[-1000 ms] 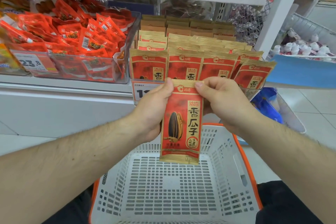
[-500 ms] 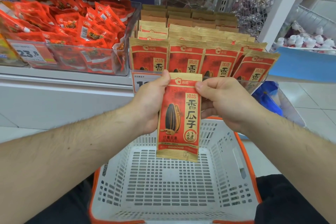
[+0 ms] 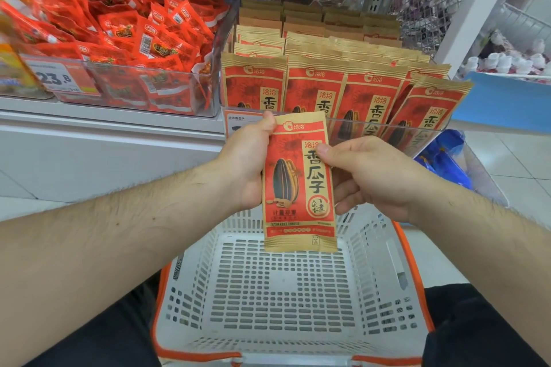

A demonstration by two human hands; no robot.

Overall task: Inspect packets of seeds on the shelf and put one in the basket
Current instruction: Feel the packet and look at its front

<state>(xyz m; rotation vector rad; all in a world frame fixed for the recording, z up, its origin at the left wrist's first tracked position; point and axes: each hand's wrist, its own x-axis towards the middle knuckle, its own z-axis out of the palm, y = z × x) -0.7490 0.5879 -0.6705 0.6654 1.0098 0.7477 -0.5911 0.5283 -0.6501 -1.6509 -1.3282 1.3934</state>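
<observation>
I hold one red and tan packet of sunflower seeds (image 3: 298,188) upright above the white basket (image 3: 286,292), front face toward me. My left hand (image 3: 247,164) grips its left edge, thumb at the top corner. My right hand (image 3: 369,176) pinches its right edge about a third of the way down. Behind it, rows of the same seed packets (image 3: 316,83) stand in a clear shelf tray. The basket has an orange rim and nothing inside.
A clear bin of red snack packets (image 3: 125,48) sits to the left on the same shelf, with a price tag (image 3: 56,77). A white shelf upright (image 3: 471,9) stands at right. Blue packaging (image 3: 444,158) lies beyond the basket's right side.
My right hand has slid down from the packet's top corner to its right edge. The packet has stayed upright over the basket while the view tilted slightly down.
</observation>
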